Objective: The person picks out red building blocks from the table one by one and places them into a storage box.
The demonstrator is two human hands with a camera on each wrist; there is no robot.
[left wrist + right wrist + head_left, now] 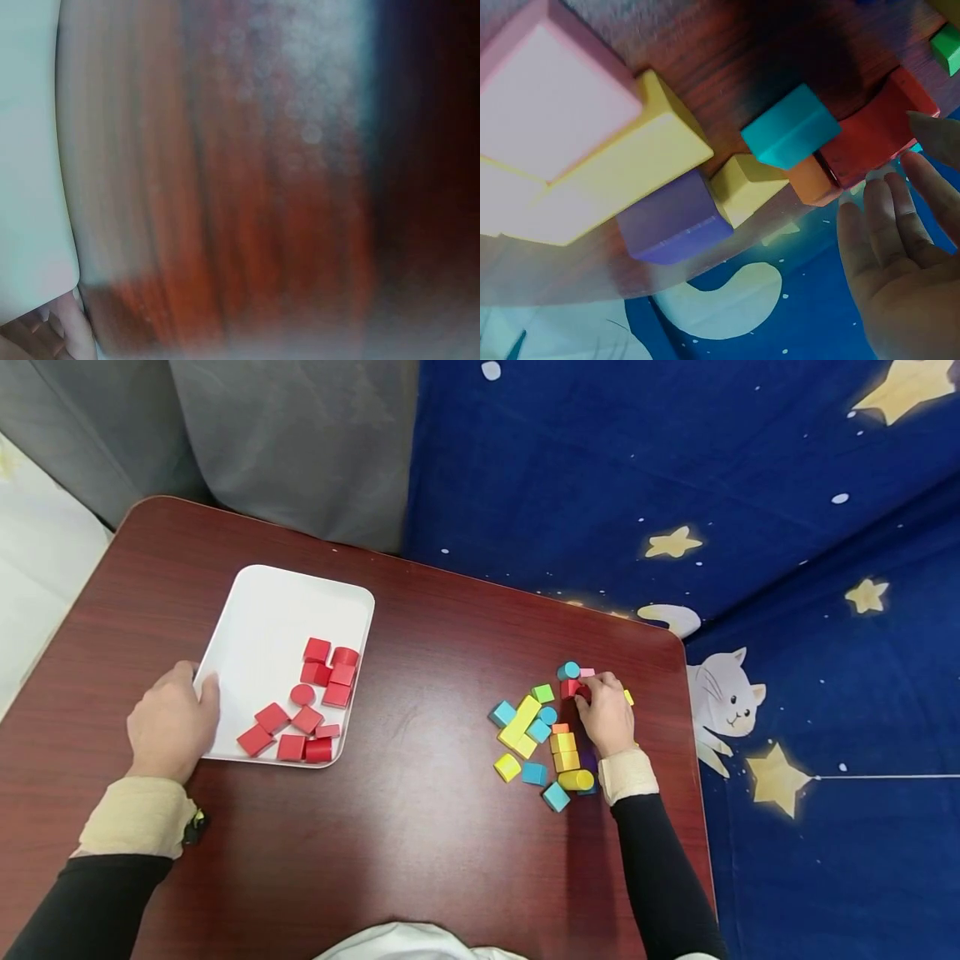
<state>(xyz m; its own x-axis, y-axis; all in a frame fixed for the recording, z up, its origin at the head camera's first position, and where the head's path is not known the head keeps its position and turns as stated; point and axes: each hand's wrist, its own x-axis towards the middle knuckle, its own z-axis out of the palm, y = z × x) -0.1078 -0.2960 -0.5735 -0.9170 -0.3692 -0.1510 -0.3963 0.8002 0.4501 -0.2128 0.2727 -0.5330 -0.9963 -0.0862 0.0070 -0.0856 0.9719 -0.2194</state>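
My left hand [174, 720] grips the left edge of a white tray [258, 602], thumb over the rim. In the left wrist view its fingers [73, 330] show beneath the tray's corner. Several red blocks [307, 720] lie in the tray's right and near part. My right hand [606, 714] is at the far side of a pile of coloured blocks, pinching a red block with a curved hollow [874, 139] between thumb and fingertips. Against that block lie an orange block [812, 182] and a teal block [791, 126]; a purple block [676, 217] is nearby.
Blue, yellow and green blocks, among them a long yellow block [520, 722] and a yellow cylinder [576, 780], lie left of my right hand on the brown table [420, 693]. A grey curtain [300, 443] and a blue starry curtain [570, 468] hang along the far edge.
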